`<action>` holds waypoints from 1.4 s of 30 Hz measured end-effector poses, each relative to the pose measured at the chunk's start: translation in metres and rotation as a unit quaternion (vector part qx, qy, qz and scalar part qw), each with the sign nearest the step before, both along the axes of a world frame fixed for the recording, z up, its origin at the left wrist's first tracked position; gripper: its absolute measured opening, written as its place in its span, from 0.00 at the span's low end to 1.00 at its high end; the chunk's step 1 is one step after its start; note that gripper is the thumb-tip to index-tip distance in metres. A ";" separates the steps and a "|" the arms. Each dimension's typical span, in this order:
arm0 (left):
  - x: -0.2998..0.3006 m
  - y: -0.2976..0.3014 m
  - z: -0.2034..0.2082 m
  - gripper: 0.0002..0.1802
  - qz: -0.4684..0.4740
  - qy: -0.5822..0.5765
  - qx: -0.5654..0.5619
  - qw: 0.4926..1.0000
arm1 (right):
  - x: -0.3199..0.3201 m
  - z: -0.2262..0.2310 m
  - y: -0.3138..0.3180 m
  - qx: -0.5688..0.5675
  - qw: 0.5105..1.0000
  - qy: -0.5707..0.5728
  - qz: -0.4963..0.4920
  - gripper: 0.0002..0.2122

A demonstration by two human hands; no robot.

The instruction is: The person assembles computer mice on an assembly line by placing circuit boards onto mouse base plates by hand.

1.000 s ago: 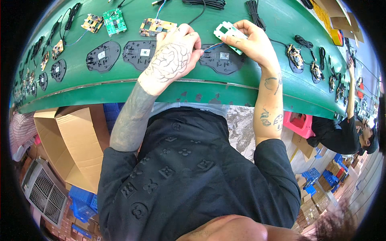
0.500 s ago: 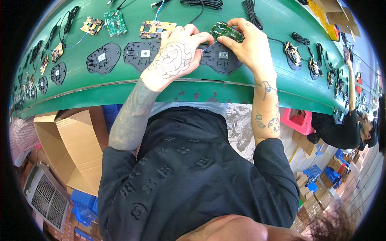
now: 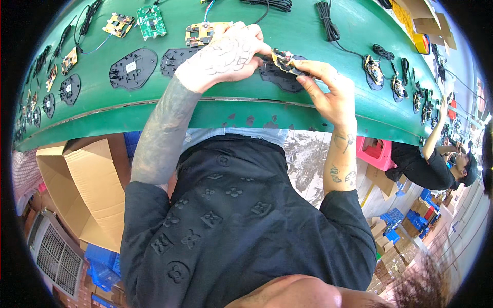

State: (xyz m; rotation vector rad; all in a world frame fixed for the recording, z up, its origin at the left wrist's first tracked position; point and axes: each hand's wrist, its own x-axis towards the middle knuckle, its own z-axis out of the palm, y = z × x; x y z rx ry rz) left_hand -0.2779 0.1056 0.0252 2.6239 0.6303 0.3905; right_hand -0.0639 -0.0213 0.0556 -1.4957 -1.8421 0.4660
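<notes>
While the left hand (image 3: 231, 54) stayed near its earlier place, the right hand (image 3: 328, 87) had come down toward the bench's near edge, and the circuit board (image 3: 282, 60) between them had tipped. Half a second before, its green face had shown; now I saw a tan side with dark parts, slanting just above the black base plate (image 3: 283, 78) on the green bench (image 3: 303, 36). The right thumb and forefinger pinched the board's right end. The left fingertips were drawn together at its other end, though I couldn't tell whether they gripped the board or only touched it. Beyond the left hand, another tan board (image 3: 200, 35) lay where it had been, near a second black plate (image 3: 177, 60). Farther along the bench, a co-worker (image 3: 423, 167) had bent an arm that had been stretched out straighter. As for containers, a cardboard box (image 3: 97, 190) gaped below the bench on the left, bare brown cardboard showing inside. Blue crates (image 3: 102, 272) stood behind it, and more blue crates (image 3: 393, 220) sat among cartons at the far right; their contents were too small to make out.
</notes>
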 end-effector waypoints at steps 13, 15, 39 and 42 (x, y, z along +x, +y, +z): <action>0.000 -0.010 0.005 0.17 0.032 -0.021 0.009 0.999 | -0.011 -0.019 -0.012 0.066 0.989 -0.133 0.022 0.15; -0.001 -0.014 0.005 0.18 0.046 -0.045 0.064 0.996 | -0.010 -0.021 -0.011 0.054 0.991 -0.119 0.020 0.16; -0.010 -0.045 0.012 0.22 0.030 -0.036 0.073 0.996 | 0.017 -0.023 -0.005 0.019 0.964 -0.256 0.075 0.17; -0.001 -0.040 0.008 0.21 0.034 -0.046 0.082 0.995 | 0.015 -0.024 -0.009 0.016 0.968 -0.244 0.057 0.17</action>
